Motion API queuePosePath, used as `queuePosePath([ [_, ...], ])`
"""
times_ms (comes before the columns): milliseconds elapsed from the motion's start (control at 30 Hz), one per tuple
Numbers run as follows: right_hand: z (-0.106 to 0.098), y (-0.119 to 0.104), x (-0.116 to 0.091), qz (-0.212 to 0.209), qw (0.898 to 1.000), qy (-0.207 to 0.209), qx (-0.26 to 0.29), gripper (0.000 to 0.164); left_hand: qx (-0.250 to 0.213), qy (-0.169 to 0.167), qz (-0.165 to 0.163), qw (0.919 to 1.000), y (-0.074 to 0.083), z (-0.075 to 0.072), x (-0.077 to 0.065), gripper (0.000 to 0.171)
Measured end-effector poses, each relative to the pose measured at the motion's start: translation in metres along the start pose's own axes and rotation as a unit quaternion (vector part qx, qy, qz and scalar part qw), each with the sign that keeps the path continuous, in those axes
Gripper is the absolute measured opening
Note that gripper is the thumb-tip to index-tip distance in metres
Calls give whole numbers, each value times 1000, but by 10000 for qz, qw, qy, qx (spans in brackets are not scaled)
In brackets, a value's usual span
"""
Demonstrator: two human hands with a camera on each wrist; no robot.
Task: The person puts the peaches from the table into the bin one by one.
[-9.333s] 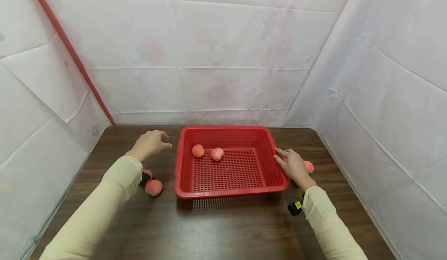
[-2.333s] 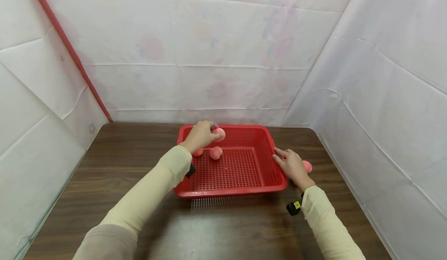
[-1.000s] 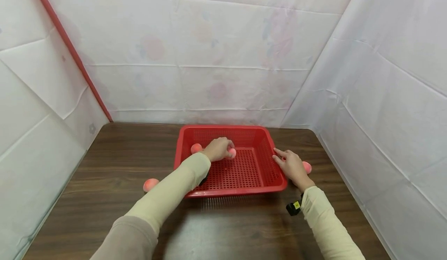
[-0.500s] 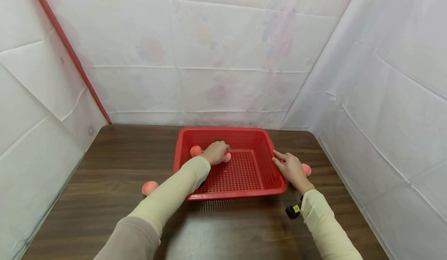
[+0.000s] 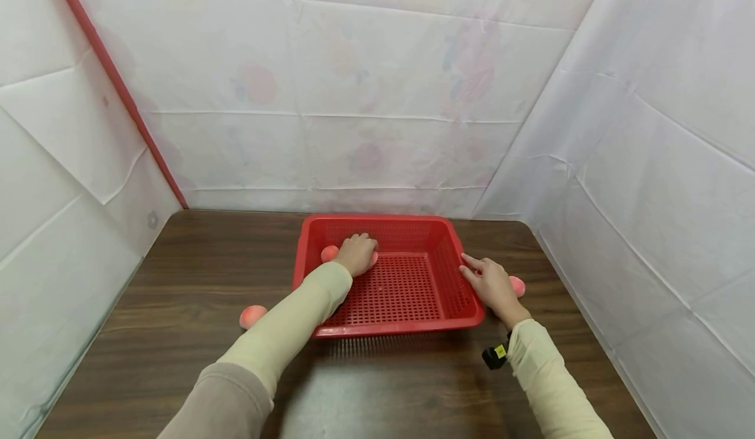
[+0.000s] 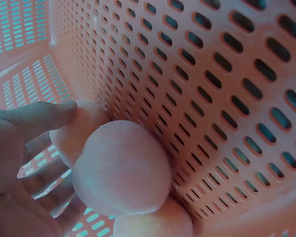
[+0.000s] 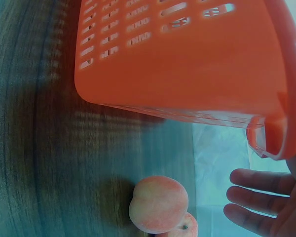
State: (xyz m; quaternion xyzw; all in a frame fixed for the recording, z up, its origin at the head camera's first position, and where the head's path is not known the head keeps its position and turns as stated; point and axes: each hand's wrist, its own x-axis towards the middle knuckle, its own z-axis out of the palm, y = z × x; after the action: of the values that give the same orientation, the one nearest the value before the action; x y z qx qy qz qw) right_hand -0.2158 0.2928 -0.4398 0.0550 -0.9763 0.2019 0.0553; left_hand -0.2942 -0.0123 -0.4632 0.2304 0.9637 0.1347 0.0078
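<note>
Inside the red plastic basket, my left hand holds a peach mostly covered by the fingers. In the left wrist view, thumb and fingers sit around that peach at the basket's perforated wall. Two more peaches show beside it: one large in front and one below. The head view shows one of the basket's peaches left of the hand. My right hand rests at the basket's right rim, its fingers straight outside the wall.
On the brown table, a peach lies left of the basket beside my left sleeve. Two peaches lie on the right, a near one and one partly behind it. White cloth hangs around the table's back and sides.
My left hand has brought a peach from the left into the basket, then shifted it slightly left towards the other peaches there. The right hand has stayed at the rim.
</note>
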Motion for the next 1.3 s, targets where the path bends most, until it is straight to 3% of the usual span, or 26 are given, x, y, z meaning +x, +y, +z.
queuePosePath([
  [533,-1,1,0,26,10000,-13,33,45,-340,5,-234,9991,-11,-6,-1,32],
  [967,-5,0,3,-29,9999,84,51,44,-540,-121,-495,9972,-12,-40,-8,34],
  [1300,-2,-1,0,-33,10000,9,90,45,-867,-183,-723,9934,-17,-53,-17,36],
])
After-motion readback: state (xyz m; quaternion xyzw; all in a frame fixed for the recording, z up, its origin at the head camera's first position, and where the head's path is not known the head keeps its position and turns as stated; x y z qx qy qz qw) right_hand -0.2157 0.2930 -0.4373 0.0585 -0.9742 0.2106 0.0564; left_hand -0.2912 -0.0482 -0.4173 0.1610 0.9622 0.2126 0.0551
